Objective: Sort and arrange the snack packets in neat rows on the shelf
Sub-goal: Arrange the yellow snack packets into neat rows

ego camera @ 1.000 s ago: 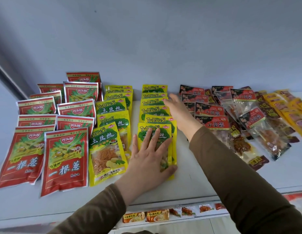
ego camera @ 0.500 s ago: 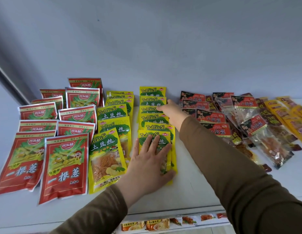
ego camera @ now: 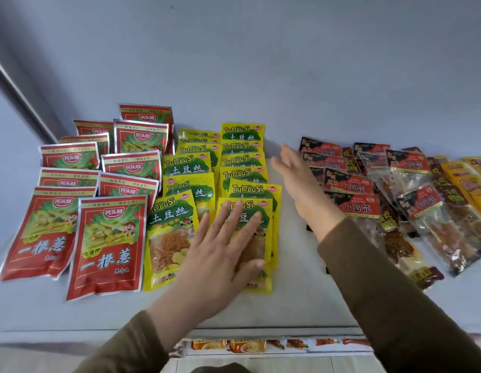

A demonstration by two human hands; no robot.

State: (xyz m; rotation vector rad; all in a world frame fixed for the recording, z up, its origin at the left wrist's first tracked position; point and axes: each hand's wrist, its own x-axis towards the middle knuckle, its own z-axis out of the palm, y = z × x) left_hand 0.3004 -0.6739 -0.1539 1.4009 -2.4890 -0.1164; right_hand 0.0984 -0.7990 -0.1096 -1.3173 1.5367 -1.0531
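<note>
Head view: the left hand (ego camera: 220, 254) is laid flat, fingers spread, on the front yellow packet (ego camera: 250, 238) of the right yellow row at 6 o'clock on the white shelf (ego camera: 301, 305), while the right hand (ego camera: 296, 181) is held open and empty, fingers extended toward 11 o'clock, just beside that row, red-black packets (ego camera: 349, 184) at 3 o'clock.

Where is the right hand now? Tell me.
In the head view, the right hand is open above the bare shelf strip, between the yellow packets and the black-and-red packets.
</note>
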